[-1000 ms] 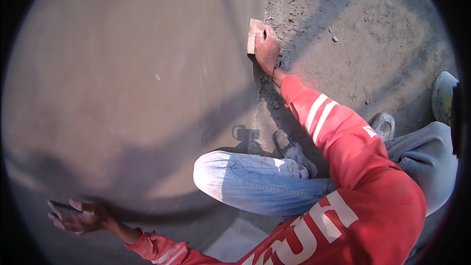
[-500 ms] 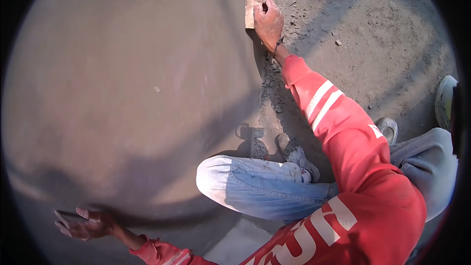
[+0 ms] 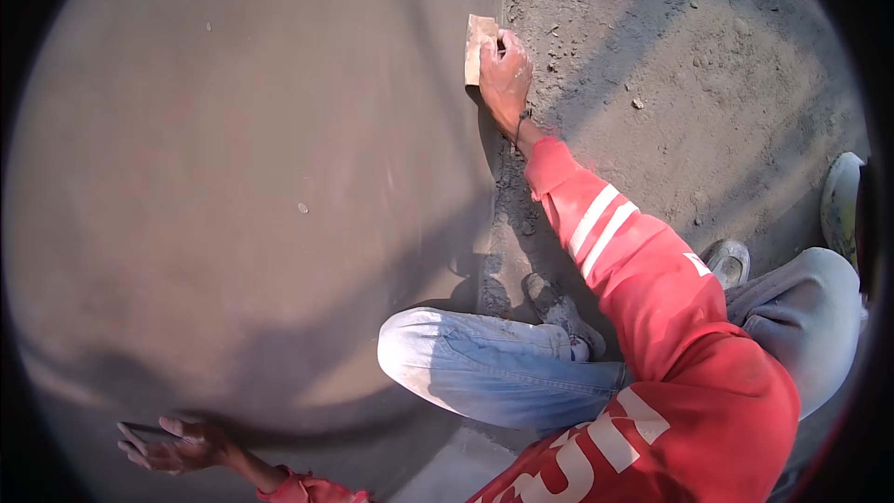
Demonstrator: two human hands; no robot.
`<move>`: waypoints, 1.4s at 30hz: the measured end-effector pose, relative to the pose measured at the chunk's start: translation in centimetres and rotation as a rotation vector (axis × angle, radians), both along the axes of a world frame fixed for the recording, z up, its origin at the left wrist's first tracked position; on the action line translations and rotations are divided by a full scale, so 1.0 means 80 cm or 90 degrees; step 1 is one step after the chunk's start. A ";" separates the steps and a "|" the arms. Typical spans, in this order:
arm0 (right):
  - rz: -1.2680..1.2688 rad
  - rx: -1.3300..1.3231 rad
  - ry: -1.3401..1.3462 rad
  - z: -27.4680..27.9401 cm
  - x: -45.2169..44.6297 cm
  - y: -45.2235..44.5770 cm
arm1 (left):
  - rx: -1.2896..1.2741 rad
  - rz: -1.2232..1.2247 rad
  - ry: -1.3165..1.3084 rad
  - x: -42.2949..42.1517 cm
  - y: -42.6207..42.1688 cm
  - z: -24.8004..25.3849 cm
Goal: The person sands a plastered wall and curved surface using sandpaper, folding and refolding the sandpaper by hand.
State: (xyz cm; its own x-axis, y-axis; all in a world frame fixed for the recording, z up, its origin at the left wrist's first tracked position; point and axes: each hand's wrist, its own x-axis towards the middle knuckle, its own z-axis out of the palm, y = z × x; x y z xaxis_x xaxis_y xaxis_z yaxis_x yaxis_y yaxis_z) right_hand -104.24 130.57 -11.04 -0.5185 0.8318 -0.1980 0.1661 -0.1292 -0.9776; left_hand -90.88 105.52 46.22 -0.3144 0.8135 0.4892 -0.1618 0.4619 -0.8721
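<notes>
Right hand [image 3: 506,79]: clamped on flat, tan rectangular block [image 3: 478,48], upper centre
Left hand [image 3: 182,450]: spread apart, lower left

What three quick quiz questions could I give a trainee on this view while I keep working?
1. Which of the two hands grips the pale block?
2. True or false: both hands are gripping it.
3. Fill in: the stripes on the right sleeve are ____.

Key:
1. The right hand.
2. False; the left hand is open and well apart from it.
3. White.
</notes>
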 end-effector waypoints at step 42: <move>0.363 -0.093 -0.121 -0.037 0.298 -0.309 | -0.023 -0.025 -0.008 -0.011 0.012 -0.002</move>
State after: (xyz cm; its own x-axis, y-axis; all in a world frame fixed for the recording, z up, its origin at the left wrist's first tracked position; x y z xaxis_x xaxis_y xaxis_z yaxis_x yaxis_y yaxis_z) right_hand -80.43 105.88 -13.97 -0.8182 0.3910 -0.4215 0.4182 -0.0983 -0.9030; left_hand -91.80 106.47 46.07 -0.2879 0.8420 0.4562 -0.1339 0.4363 -0.8898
